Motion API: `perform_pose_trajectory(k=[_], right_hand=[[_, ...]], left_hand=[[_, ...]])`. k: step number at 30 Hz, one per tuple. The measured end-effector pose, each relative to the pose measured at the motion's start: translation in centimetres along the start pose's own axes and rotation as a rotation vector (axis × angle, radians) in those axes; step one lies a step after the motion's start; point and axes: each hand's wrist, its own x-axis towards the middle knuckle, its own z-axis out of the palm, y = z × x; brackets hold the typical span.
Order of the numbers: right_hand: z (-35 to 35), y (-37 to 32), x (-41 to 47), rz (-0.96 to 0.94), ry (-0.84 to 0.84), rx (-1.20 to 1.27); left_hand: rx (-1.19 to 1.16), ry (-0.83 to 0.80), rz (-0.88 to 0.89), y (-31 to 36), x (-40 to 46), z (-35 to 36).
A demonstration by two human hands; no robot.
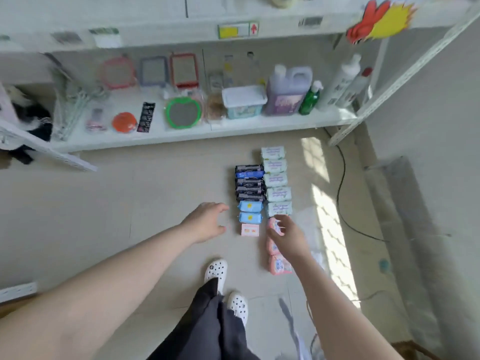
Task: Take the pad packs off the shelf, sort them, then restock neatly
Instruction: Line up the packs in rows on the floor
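A purple detergent jug [287, 90], green pump bottle [310, 98], lidded wipes tub [244, 101] and green-framed mirror [183, 112] stood far beyond the fingertips. A black cable [342, 178] trailed right of them.

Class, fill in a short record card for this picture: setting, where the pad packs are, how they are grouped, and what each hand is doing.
setting: floor in front of a white shelf
left column: dark packs, then light blue packs, then a small pink box
right column: white-green packs, then pink packs
left hand: open, above the floor beside the left column, holding nothing
right hand: over the pink packs; grip unclear
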Motion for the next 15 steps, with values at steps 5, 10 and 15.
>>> perform_pose_trajectory(k=[5,10,15], right_hand=[[-4.9,-12.6,-6.4,-0.343,0.055,-0.277],[-4.7,-23.6,-10.3,-0.611,0.103,-0.546],[-0.6,-31.4,-11.1,-0.740,0.118,-0.761]], left_hand=[[0.041,0.290,0.089,2.3,-9.2,-11.1],[0.108,0.466,0.064,-0.2,-15.9,-18.0],[0.160,0.549,0.024,-5.3,-18.8,-23.1]])
